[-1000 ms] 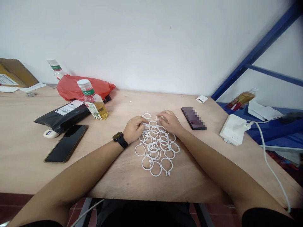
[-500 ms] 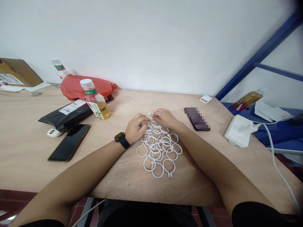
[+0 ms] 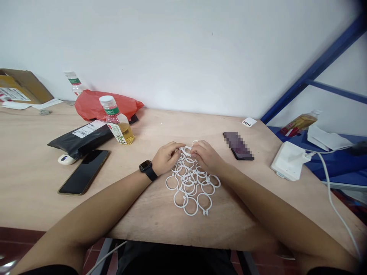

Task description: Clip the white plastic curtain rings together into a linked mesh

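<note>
A cluster of linked white plastic rings (image 3: 190, 187) lies on the wooden table (image 3: 160, 214) in front of me. My left hand (image 3: 166, 157), with a black watch on its wrist, rests at the cluster's far left edge, fingers curled and pinching a ring. My right hand (image 3: 207, 157) lies over the far right of the cluster, its fingers bent onto the rings beside the left fingertips. Both hands meet at the top of the cluster.
A black phone (image 3: 84, 172) and a small white mouse-like device (image 3: 66, 159) lie at left, near a black parcel bag (image 3: 82, 137), a drink bottle (image 3: 116, 120) and a red bag (image 3: 107, 105). Another phone (image 3: 238, 145), a white charger (image 3: 249, 122) and a white box with cable (image 3: 288, 166) lie right.
My right hand has drawn back toward me and now lies over the upper rings. The left hand has hardly shifted. The camera view moved slightly.
</note>
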`<action>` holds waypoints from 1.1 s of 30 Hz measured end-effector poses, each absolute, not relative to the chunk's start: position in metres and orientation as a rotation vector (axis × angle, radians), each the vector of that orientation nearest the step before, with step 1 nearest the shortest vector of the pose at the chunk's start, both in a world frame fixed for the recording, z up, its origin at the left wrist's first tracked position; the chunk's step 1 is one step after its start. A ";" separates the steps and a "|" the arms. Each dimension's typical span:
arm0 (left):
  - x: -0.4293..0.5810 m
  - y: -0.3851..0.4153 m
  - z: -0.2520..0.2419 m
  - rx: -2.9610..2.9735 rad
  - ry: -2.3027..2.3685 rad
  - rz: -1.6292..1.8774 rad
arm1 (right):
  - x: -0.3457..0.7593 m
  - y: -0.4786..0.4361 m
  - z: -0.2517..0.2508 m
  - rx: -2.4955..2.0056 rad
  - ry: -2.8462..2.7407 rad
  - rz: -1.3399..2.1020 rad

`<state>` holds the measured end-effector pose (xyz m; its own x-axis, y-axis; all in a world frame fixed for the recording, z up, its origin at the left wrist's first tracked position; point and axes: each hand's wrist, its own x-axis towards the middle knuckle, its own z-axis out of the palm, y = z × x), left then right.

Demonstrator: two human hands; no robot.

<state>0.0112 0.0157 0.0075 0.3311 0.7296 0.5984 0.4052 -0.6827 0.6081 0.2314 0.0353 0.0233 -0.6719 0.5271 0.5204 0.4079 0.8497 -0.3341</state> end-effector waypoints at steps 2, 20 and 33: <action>0.012 0.015 0.008 2.283 0.942 1.319 | 0.234 0.033 0.019 -0.681 -2.318 0.357; 0.012 0.019 0.001 2.193 0.995 1.393 | 0.231 0.034 0.003 -0.842 -2.104 0.722; 0.013 0.018 0.007 2.251 1.025 1.483 | 0.230 0.035 0.001 -0.887 -1.954 0.678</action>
<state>0.0126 0.0182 0.0074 0.2317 0.6764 0.6991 0.4145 -0.7188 0.5581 0.2303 0.0350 0.0010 -0.3753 0.7915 0.4823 0.3228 0.5994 -0.7325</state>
